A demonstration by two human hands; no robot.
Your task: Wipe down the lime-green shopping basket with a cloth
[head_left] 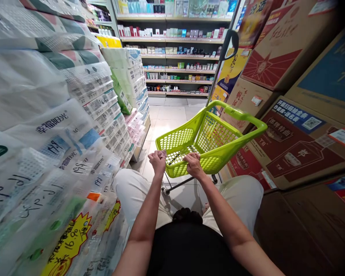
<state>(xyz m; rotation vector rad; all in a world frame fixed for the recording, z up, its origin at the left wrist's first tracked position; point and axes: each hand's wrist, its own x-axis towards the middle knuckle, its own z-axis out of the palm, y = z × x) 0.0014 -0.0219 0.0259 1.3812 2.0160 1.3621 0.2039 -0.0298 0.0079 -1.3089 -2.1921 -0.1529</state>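
Note:
A lime-green shopping cart point(186, 170) with a lattice basket stands in front of my knees, turned at an angle. My left hand point(158, 163) is closed around a small crumpled pinkish-grey cloth point(163, 153) at the basket's left corner. Whether those fingers also touch the rim I cannot tell. Further right, my right hand point(193, 163) has its fingers curled over the near rim of the basket. The cart's push handle point(247, 115) rises on the right, apart from both hands. Inside, the visible part of the basket shows only its lattice.
Wrapped tissue packs point(83, 165) are piled high close on my left. Printed cardboard cartons point(299, 138) are stacked along the right. Shelves of small boxed goods point(172, 38) span the aisle's far end, beyond the tiled floor point(169, 113). A dark upright pole point(221, 57) stands behind the cart.

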